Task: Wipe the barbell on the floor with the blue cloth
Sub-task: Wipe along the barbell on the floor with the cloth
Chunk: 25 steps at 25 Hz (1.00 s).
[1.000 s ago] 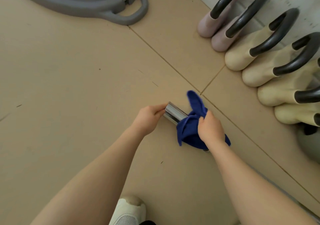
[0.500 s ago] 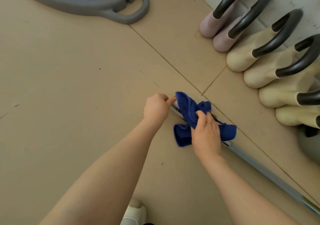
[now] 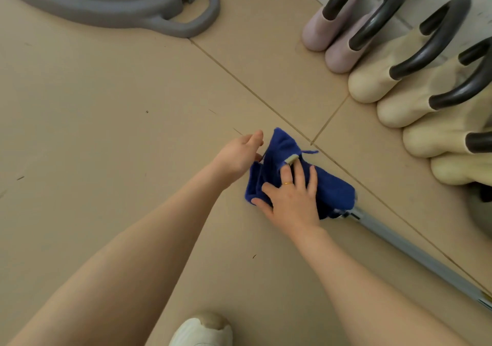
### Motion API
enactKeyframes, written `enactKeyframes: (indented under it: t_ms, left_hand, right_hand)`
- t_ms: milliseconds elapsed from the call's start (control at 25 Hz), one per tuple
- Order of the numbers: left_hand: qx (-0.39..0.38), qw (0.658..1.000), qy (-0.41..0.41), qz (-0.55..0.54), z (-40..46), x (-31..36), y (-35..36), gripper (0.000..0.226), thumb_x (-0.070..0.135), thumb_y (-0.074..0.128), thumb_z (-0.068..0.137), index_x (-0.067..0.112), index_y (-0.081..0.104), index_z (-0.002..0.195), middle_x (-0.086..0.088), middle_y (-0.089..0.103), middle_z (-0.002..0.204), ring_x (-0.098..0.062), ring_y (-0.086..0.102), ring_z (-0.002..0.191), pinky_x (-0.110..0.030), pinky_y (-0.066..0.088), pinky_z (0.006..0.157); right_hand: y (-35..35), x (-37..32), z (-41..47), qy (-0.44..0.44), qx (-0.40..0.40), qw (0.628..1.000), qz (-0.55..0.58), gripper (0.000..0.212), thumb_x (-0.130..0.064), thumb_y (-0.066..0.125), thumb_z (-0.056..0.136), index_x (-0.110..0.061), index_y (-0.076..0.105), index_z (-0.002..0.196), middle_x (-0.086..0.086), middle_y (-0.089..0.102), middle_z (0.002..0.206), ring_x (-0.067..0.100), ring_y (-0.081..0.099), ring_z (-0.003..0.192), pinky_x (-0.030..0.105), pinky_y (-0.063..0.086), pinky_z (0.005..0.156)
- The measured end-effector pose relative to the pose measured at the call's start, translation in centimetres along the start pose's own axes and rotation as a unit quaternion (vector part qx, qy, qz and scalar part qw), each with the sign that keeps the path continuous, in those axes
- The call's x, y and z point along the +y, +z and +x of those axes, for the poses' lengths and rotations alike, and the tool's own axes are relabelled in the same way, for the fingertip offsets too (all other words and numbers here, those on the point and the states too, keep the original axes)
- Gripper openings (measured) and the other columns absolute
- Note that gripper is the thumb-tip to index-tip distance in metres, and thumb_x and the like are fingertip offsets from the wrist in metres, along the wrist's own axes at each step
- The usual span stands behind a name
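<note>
Moved: the blue cloth [image 3: 298, 175] now covers the bar's end; a second ago chrome showed.
Right hand [image 3: 290, 196]: fingers spread flat, pressing the cloth.
Left hand [image 3: 239, 156]: loosely curled at the cloth's edge.
Barbell [image 3: 404, 252]: on the floor [image 3: 106, 145].
Progress: end wiped, long shaft probably left.

Gym floor, row of kettlebells [image 3: 394, 79] along the wall, beige floor mats [image 3: 106, 132], barbell [image 3: 415, 255]
</note>
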<state>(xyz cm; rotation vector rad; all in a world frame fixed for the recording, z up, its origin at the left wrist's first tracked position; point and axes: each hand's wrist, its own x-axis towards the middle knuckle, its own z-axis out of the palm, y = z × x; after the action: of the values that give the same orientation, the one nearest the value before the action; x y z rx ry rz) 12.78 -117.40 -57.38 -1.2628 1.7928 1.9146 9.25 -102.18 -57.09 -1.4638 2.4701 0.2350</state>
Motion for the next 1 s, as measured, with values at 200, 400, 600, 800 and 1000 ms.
enactKeyframes:
  t_ms: [200, 400, 600, 800, 1000]
  left_hand:
    - [0.014, 0.992, 0.059, 0.11, -0.9, -0.2, 1.0, 0.045, 0.046, 0.027, 0.097, 0.018, 0.062, 0.091, 0.0, 0.06, 0.092, -0.017, 0.053, 0.087, -0.021, 0.038, 0.066]
    - [0.008, 0.995, 0.046, 0.087, 0.0, 0.0, 0.8, 0.049, 0.044, 0.024, 0.097, 0.016, 0.062, 0.088, -0.007, 0.062, 0.117, -0.022, 0.044, 0.127, -0.034, 0.035, 0.103]
    - [-0.011, 0.999, 0.016, 0.046, 0.3, -0.2, 0.3, 0.05, 0.05, 0.025, 0.096, 0.02, 0.064, 0.102, 0.005, 0.066, 0.101, -0.011, 0.058, 0.097, -0.021, 0.04, 0.084]
    - [-0.02, 0.99, 0.073, 0.123, -0.2, 0.0, 0.9, 0.049, 0.046, 0.024, 0.098, 0.022, 0.04, 0.138, -0.003, 0.043, 0.145, -0.02, 0.036, 0.135, -0.024, 0.023, 0.101]
    - [-0.017, 0.955, 0.105, 0.278, -0.6, 0.4, 2.9, 0.061, 0.035, 0.034, 0.096, 0.017, 0.007, 0.148, -0.016, 0.039, 0.143, -0.03, 0.025, 0.137, -0.034, 0.023, 0.108]
  right_hand:
    - [0.3, 4.1, 0.3, 0.005, 0.055, 0.989, 0.139, 0.014, -0.016, 0.073, 0.077, -0.008, 0.064, 0.072, 0.022, 0.059, 0.109, 0.042, 0.054, 0.1, 0.05, 0.046, 0.091]
    - [1.0, 1.7, 1.5, -0.02, 0.108, 0.994, 0.029, 0.046, -0.015, 0.079, 0.065, -0.015, 0.057, 0.105, 0.013, 0.065, 0.104, 0.036, 0.06, 0.107, 0.049, 0.046, 0.096]
    - [1.5, 3.4, 1.4, -0.06, 0.159, 0.984, -0.05, 0.082, -0.022, 0.079, 0.068, -0.004, 0.038, 0.137, 0.014, 0.066, 0.116, 0.031, 0.062, 0.11, 0.043, 0.047, 0.095]
    - [2.9, 3.9, -1.7, 0.016, 0.154, 0.979, -0.134, 0.058, -0.014, 0.056, 0.078, -0.005, 0.035, 0.131, 0.02, 0.067, 0.109, 0.039, 0.061, 0.108, 0.051, 0.048, 0.093]
    - [0.8, 6.8, 0.7, 0.056, 0.055, 0.994, -0.08, 0.081, -0.048, 0.07, 0.073, -0.011, 0.038, 0.138, 0.017, 0.063, 0.116, 0.031, 0.064, 0.1, 0.04, 0.048, 0.09]
